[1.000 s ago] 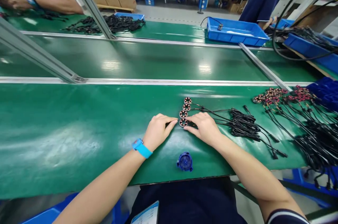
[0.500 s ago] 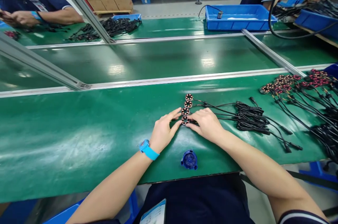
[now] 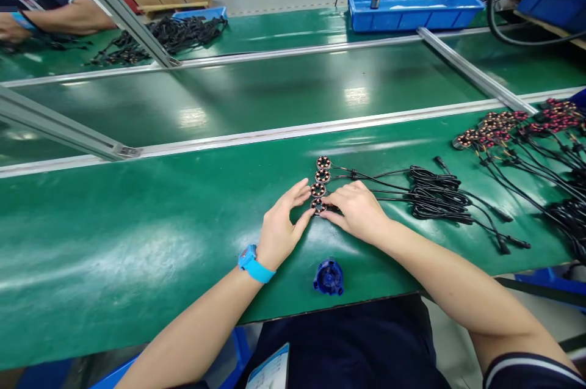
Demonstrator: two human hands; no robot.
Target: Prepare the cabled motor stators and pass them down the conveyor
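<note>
Several small ring-shaped parts (image 3: 323, 176) with copper-coloured dots stand in a column on the green tabletop, each wired to a black cable. My right hand (image 3: 359, 212) pinches the nearest ring-shaped part (image 3: 318, 206) at its right side with thumb and fingertips. On the left side, my left hand (image 3: 284, 227) has its thumb tip against that same ring; its other fingers are stretched out beside the ring above. Coiled black cables (image 3: 437, 193) with plugs lie to the right. A blue round cup with lugs (image 3: 329, 278) sits near the table's front edge.
More ring parts (image 3: 497, 126) and their cables are heaped at the right. Metal rails (image 3: 293, 132) cross beyond my hands, with a slanting post (image 3: 123, 10) at left. Across stand a blue bin (image 3: 416, 19), a cable pile (image 3: 178, 35) and a co-worker's arm (image 3: 73, 15).
The view has tilted down slightly and shifted. Both hands remain at the nearest ring with almost the same grip; the rings and cables keep their arrangement.
</note>
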